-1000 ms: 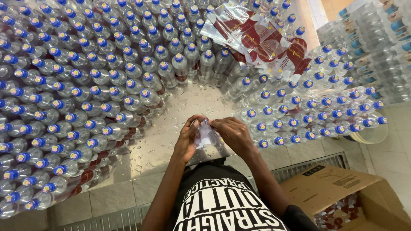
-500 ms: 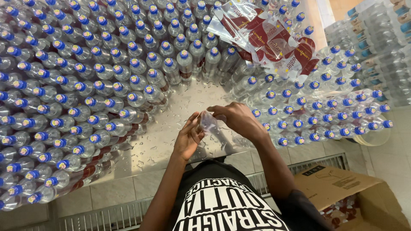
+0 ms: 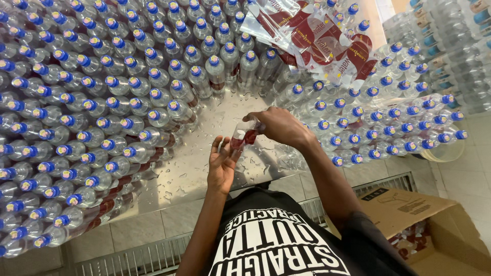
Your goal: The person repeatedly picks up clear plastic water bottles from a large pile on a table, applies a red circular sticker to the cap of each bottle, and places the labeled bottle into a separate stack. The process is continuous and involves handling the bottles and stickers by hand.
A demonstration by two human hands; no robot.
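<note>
My right hand (image 3: pixel 279 125) grips the top of a clear water bottle with a red label (image 3: pixel 241 135), tilted above a wet steel table (image 3: pixel 199 168). Just below it, my left hand (image 3: pixel 222 163) has its fingers spread, the fingertips touching the bottle's lower end. Around the hands stand several clear bottles with blue caps (image 3: pixel 102 102), packed tightly on the left and far side. More such bottles (image 3: pixel 388 128) fill the right side.
A heap of clear and red label sleeves (image 3: pixel 317 36) lies on the bottles at the back. An open cardboard box (image 3: pixel 409 220) sits on the floor at lower right. Shrink-wrapped bottle packs (image 3: pixel 450 56) are stacked at the far right. A metal grate (image 3: pixel 133 258) runs along the table's front.
My right hand has lifted the bottle up and away from me. My left hand has loosened from a two-handed hold and now only touches the bottle's lower end.
</note>
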